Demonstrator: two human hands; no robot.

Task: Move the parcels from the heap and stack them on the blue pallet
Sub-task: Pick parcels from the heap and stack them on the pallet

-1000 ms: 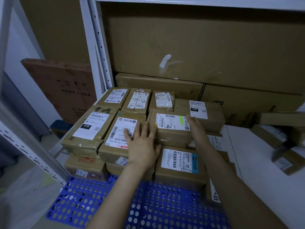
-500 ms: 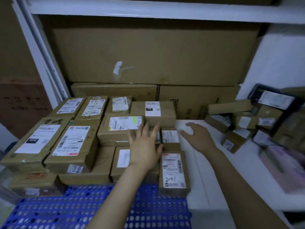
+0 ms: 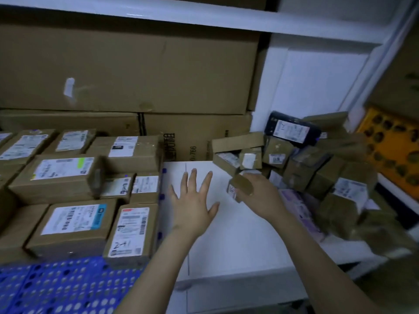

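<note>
Head view: the left hand (image 3: 195, 203) is seen flat and unclenched over the white surface (image 3: 238, 245), its fingers straight and spread apart, with nothing held; whether the palm touches the surface cannot be told. The right hand (image 3: 263, 197) is reached out to the right of it, at the near edge of the heap (image 3: 301, 164); its fingers are curled round a small brown parcel (image 3: 240, 187), which is gripped at the far side of the hand, just above the white surface. The heap is piled untidily at the far right, brown boxes lying tilted against one another; a dark parcel (image 3: 292, 130) with a white label is perched on top, towards the far side. The blue pallet (image 3: 56, 288) is seen at the near left, its perforated top bare along the near edge; stacked parcels (image 3: 74, 220) are set on it in rows and layers, labels turned upward. Large cartons (image 3: 136, 71) are stood behind the pallet, under a white shelf beam (image 3: 181, 19). An orange perforated panel (image 3: 392, 146) is seen at the far right, behind the heap; much of that side is blurred.
</note>
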